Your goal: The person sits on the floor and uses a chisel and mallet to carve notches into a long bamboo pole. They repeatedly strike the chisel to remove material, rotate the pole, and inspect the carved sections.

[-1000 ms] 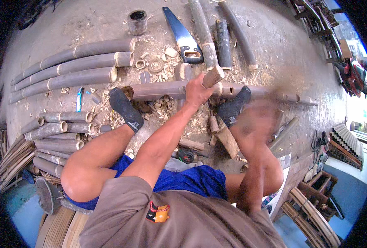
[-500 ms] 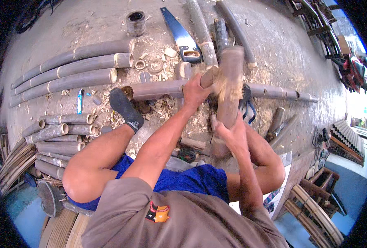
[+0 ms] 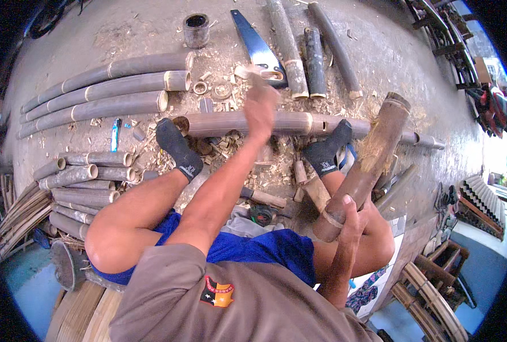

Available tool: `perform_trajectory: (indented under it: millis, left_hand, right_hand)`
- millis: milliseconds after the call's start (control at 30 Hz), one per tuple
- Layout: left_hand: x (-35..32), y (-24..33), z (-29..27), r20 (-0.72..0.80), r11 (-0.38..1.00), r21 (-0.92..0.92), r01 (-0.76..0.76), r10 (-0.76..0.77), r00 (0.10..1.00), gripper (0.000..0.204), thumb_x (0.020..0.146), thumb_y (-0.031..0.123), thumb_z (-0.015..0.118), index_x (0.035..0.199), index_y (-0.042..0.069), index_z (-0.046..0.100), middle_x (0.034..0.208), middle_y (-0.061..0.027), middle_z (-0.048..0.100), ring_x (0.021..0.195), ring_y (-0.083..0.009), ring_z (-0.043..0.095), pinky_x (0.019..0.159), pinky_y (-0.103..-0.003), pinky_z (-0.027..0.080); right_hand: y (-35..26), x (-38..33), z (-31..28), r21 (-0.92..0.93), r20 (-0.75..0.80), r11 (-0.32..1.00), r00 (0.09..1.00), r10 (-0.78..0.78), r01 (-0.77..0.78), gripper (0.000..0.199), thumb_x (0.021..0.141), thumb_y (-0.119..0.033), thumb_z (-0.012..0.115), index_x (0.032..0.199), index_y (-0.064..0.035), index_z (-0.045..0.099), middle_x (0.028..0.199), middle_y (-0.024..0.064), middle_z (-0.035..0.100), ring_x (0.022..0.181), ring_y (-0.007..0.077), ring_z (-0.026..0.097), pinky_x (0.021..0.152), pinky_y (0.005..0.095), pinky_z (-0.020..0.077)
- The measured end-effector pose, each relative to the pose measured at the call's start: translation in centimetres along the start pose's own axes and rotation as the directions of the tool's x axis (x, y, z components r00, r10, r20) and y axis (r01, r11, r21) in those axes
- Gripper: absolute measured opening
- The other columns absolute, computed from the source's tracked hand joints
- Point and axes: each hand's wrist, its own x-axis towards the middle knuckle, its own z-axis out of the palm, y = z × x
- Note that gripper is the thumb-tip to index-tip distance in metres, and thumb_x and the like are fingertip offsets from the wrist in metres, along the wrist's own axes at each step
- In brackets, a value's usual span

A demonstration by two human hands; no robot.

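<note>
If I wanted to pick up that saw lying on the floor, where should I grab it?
Probably by the pale handle at the near end of the saw, coming from the person's side. The dark blade points away and lies flat; the handle's opening offers fingers a hold, though the blurred left hand partly covers it.

Left hand [image 3: 260,108] motion-blurred, grip unreadable; pale object [image 3: 248,71] at its fingertips too smeared to identify. Saw [image 3: 257,48] handle partly hidden behind it. Right hand [image 3: 350,219] fingers hidden behind bamboo piece [image 3: 367,168].

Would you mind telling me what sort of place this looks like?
Probably a bamboo craft workshop floor: cut bamboo poles lie in rows, a handsaw rests among shavings, and the right hand grips a bamboo section.
</note>
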Motion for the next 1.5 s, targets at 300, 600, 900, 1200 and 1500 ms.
perform_trajectory:
  millis: [300, 600, 900, 1200, 1500]
  left_hand:
    - [16.5, 10.8, -6.9, -0.219, 0.906, -0.078, -0.415, 0.391, 0.894, 0.040, 0.093, 0.034, 0.072, 0.110, 0.002, 0.055, 0.091, -0.0037, 0.060, 0.081, -0.0135, 0.056, 0.077, -0.032, 0.050]
    - [34.1, 10.6, -7.5, -0.389, 0.942, -0.089, -0.325, 0.267, 0.881, 0.060, 0.097, 0.037, 0.068, 0.135, -0.003, 0.042, 0.128, -0.0152, 0.058, 0.111, -0.0256, 0.058, 0.099, -0.041, 0.046]
    - [34.8, 9.2, -7.9, -0.446, 0.820, 0.040, -0.571, 0.526, 0.724, 0.051, 0.093, 0.027, 0.069, 0.127, -0.003, 0.045, 0.107, -0.0135, 0.062, 0.090, -0.0236, 0.062, 0.084, -0.039, 0.051]
    - [7.1, 5.7, -3.9, -0.087, 0.964, -0.265, -0.027, 0.004, 0.996, 0.013, 0.087, 0.015, 0.067, 0.090, 0.006, 0.058, 0.066, -0.0014, 0.054, 0.050, -0.0124, 0.047, 0.048, -0.029, 0.043]
    - [-0.1, 2.2, -5.9, 0.030, 0.945, -0.319, 0.068, -0.061, 0.998, 0.020, 0.089, 0.019, 0.070, 0.090, 0.007, 0.055, 0.065, -0.0016, 0.052, 0.047, -0.0108, 0.044, 0.042, -0.028, 0.038]
  right_hand:
    - [-0.9, 1.9, 4.2, -0.039, 0.059, 0.999, 0.998, 0.022, -0.020, 0.064, 0.082, -0.027, 0.072, 0.134, 0.0020, 0.049, 0.114, 0.0126, 0.062, 0.104, 0.0237, 0.059, 0.095, 0.0379, 0.0467]
    - [2.3, 2.9, 7.3, 0.019, 0.077, 0.959, 0.956, 0.282, -0.284, 0.091, 0.073, -0.036, 0.079, 0.147, 0.0013, 0.043, 0.133, 0.0176, 0.058, 0.123, 0.0302, 0.055, 0.107, 0.0404, 0.0405]
    - [2.0, 3.5, 8.1, 0.056, 0.073, 0.953, 0.954, 0.292, -0.296, 0.099, 0.072, -0.041, 0.081, 0.151, 0.0012, 0.038, 0.137, 0.0183, 0.055, 0.128, 0.0306, 0.052, 0.109, 0.0408, 0.0393]
    - [1.1, 2.0, 7.4, -0.053, 0.136, 0.996, 0.987, 0.084, -0.077, 0.090, 0.077, -0.028, 0.081, 0.149, 0.0010, 0.038, 0.134, 0.0174, 0.058, 0.124, 0.0286, 0.056, 0.107, 0.0396, 0.0415]
    - [3.3, -1.6, 6.1, -0.129, 0.148, 0.981, 0.975, 0.165, -0.146, 0.076, 0.079, -0.024, 0.078, 0.143, 0.0010, 0.047, 0.129, 0.0177, 0.061, 0.118, 0.0292, 0.059, 0.104, 0.0408, 0.0451]
